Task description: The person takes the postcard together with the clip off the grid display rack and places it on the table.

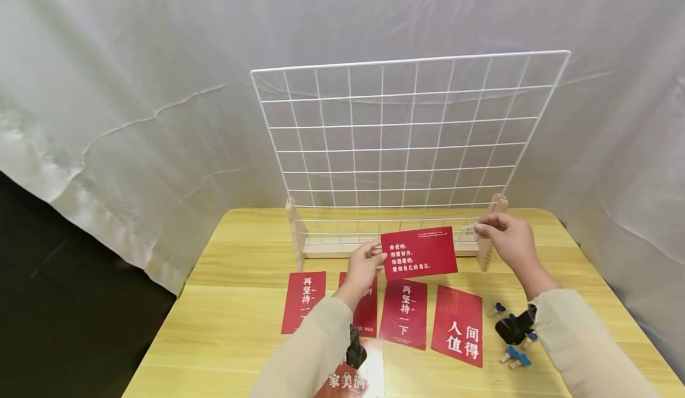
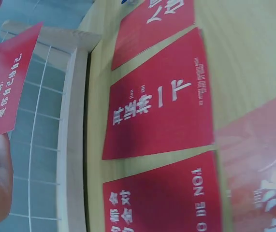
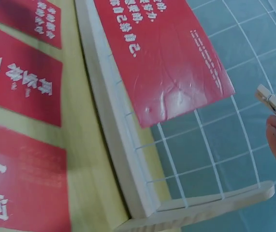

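My left hand [image 1: 363,267] pinches a red card [image 1: 419,253] with white lettering by its left edge. The card is held sideways in front of the lower part of the white wire grid [image 1: 407,130]. To the right of the card, my right hand [image 1: 508,240] pinches a small wooden clothespin [image 3: 269,99] with a blue end between thumb and fingers. The clothespin's wooden tip points toward the card, with a gap between them in the right wrist view. Behind both hands, the grid stands upright in a wooden base [image 1: 332,248].
Several red cards lie on the wooden table, among them one at left [image 1: 304,303], a middle card [image 1: 404,313] and a right card [image 1: 457,325]. A glossy card [image 1: 348,377] lies nearer. Several blue-topped clothespins [image 1: 516,356] lie by the right forearm. Pale cloth [image 1: 160,88] hangs behind.
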Available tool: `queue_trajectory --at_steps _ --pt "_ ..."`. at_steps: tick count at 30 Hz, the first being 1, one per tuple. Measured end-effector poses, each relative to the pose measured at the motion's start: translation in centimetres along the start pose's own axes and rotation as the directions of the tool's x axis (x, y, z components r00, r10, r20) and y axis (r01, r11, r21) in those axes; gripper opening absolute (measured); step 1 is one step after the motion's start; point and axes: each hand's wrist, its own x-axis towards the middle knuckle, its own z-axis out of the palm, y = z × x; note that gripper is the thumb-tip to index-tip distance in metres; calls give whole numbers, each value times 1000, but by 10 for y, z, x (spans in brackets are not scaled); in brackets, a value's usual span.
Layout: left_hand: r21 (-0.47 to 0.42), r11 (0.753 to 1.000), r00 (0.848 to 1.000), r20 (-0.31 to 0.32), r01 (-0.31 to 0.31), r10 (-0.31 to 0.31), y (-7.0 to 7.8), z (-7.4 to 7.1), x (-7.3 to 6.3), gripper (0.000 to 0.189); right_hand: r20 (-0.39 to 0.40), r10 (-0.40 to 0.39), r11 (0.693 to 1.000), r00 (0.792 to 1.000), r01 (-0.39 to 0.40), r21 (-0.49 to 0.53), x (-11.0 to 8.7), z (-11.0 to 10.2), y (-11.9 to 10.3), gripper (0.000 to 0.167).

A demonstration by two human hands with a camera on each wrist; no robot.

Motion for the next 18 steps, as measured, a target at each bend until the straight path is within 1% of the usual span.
queue_trajectory --at_steps 1,3,4,6,7,8,9,10,13,15,17,18 --pt "3 1000 1000 2 4 -4 -2 -1 -3 36 16 25 999 1000 -25 23 0 0 11 29" --pt "9 1000 1000 0 7 -7 -5 -3 -8 36 28 27 998 999 -28 49 7 5 63 30" --pt "11 1000 1000 0 8 -8 -7 -4 -10 35 9 70 997 997 -70 -15 3 6 70 31" --pt "13 1000 1000 -3 9 -9 -10 -5 -15 35 3 85 996 996 -85 10 11 11 130 31" --pt "10 1000 1000 -2 15 -15 -11 -6 -17 35 5 97 994 995 -97 42 15 13 160 30" --pt "8 1000 1000 0 16 -16 -13 -7 -19 35 -1 88 994 996 -88 58 16 14 182 29" --pt "5 1000 1000 0 19 -19 -14 -8 -21 35 20 89 992 996 -90 87 11 13 182 28" --pt "4 1000 1000 3 22 -22 -16 -9 -24 35 39 94 986 995 -98 131 5 11 178 27" --pt "3 999 999 12 33 -33 -23 -12 -31 36 60 81 978 995 -91 188 -12 10 181 26" --pt "-6 999 999 20 41 -41 -28 -14 -37 37 62 70 981 996 -80 176 -24 10 182 25" --pt "-13 999 998 38 45 -44 -33 -15 -43 38 24 75 989 997 -77 125 -33 14 198 27" --pt "-15 999 998 49 43 -43 -35 -15 -46 39 16 80 990 997 -81 115 -38 15 200 27"
